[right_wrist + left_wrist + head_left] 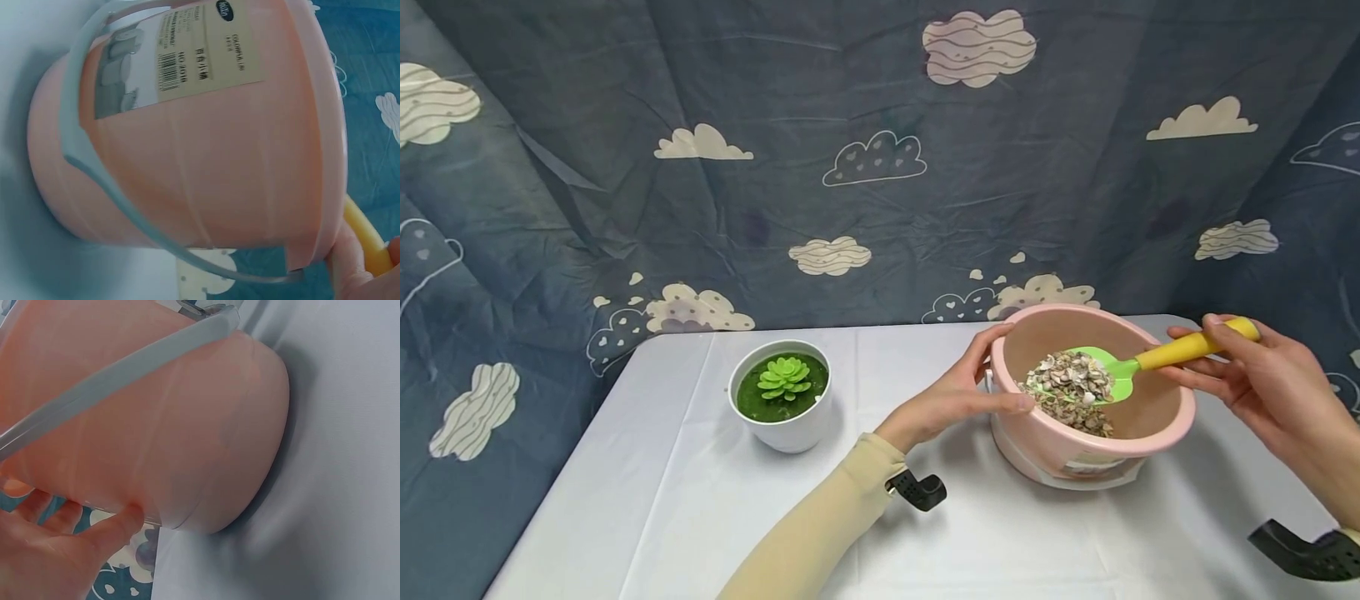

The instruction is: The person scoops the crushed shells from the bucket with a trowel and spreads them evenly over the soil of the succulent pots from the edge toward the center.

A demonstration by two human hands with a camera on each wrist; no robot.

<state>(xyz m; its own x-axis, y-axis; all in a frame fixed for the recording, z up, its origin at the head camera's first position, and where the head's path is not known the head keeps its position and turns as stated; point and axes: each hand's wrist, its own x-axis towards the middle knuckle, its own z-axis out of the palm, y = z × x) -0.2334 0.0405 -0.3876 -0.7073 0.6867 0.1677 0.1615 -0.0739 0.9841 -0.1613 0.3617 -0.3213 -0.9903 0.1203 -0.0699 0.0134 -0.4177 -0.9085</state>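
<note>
On the right of the table stands a pink bucket (1165, 417), holding loose, mixed bits (1078, 417) that look like small shells or gravel. My left hand (958, 387) holds the bucket's left side, thumb at the front of the rim and fingers farther back; the left wrist view shows fingertips against its outer wall. Over the bucket's mouth, my right hand (1262, 375) grips the yellow handle of a small shovel (1172, 352). Its green blade carries a heap of the same bits (1075, 375). In the right wrist view, fingers (347, 256) lie close by the rim.
A white pot (786, 433) with a green artificial succulent (783, 378) stands left of the bucket on the white-covered table (700, 517). The bucket's pale handle (137, 219) hangs down its side. Behind the table hangs a dark blue cloud-patterned cloth (820, 83).
</note>
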